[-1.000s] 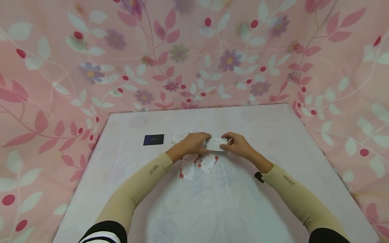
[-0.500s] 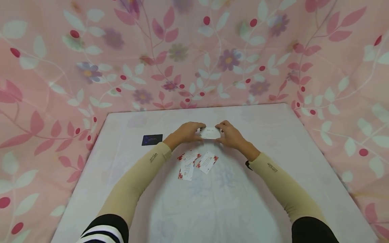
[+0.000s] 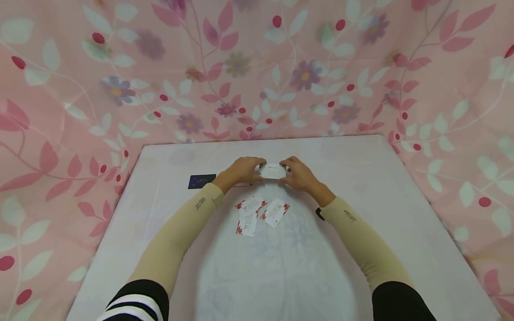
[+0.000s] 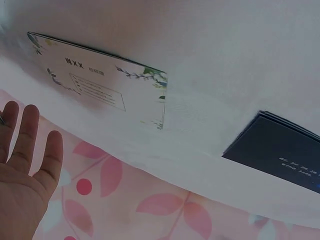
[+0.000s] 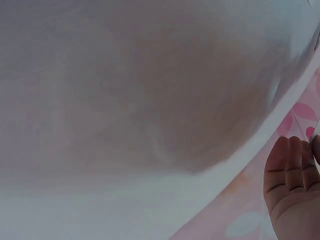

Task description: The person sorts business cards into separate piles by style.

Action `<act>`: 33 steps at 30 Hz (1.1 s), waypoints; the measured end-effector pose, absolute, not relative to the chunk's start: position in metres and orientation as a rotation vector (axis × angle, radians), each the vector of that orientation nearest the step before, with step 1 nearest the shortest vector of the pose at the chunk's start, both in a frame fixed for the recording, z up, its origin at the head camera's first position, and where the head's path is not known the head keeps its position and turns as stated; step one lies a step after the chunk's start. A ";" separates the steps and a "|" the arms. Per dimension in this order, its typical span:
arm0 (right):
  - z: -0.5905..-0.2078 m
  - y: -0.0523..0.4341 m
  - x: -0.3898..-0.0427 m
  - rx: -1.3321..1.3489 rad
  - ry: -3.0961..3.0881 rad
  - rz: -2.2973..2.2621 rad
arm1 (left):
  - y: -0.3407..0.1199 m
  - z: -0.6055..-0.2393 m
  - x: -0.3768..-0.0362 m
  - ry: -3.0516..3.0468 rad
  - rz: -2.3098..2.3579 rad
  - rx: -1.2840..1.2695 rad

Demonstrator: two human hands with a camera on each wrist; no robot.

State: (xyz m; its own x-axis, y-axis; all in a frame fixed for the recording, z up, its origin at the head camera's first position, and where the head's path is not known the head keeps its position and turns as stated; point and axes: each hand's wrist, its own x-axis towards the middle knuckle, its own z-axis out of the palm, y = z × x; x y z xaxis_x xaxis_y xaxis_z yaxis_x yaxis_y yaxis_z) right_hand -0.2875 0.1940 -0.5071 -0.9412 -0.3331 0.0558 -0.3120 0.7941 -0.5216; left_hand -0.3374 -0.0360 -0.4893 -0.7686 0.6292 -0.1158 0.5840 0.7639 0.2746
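Between both hands, white business cards [image 3: 272, 171] are held by their short sides; whether it is one or a small stack cannot be told. My left hand [image 3: 242, 170] pinches the left side with thumb and fingers. On the right side, my right hand [image 3: 300, 175] does the same. In the left wrist view, a stack of white cards with a leafy floral print [image 4: 100, 85] lies on the table near the left hand [image 4: 25, 180], mostly hidden under that hand in the head view. The right wrist view catches the right hand [image 5: 295, 190] only at its edge.
Black business cards [image 3: 201, 181] lie stacked left of the left hand. Nearer the body are white cards with red flowers: an upper card [image 3: 250, 205] overlapping a lower card [image 3: 246, 224], and a separate tilted card [image 3: 275, 211]. A floral curtain [image 3: 257, 89] stands behind the table [image 3: 321, 267].
Both hands have moved away from the body and slightly left, carrying the white business cards between them. The red-flowered and black cards stay where they were on the table.
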 end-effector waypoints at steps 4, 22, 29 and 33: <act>-0.508 0.185 -0.292 -0.518 2.928 -0.835 | -0.046 -0.491 -0.341 2.752 0.330 0.944; -0.513 0.126 -0.311 -0.585 2.870 -0.885 | -0.105 -0.490 -0.340 2.833 0.241 0.885; -0.514 0.105 -0.317 -0.569 2.817 -0.871 | -0.122 -0.492 -0.336 2.830 0.158 0.820; -0.516 0.099 -0.318 -0.545 2.793 -0.849 | -0.125 -0.491 -0.334 2.816 0.124 0.810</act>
State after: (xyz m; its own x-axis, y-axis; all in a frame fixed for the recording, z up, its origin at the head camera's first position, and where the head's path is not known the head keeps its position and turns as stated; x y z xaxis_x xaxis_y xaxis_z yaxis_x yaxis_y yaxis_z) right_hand -0.3175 0.0986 -0.5158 -0.9185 -0.3914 -0.0569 -0.2936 0.7711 -0.5650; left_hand -0.3336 -0.1253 -0.4907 -0.8273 0.5333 -0.1764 0.5158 0.8456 0.1376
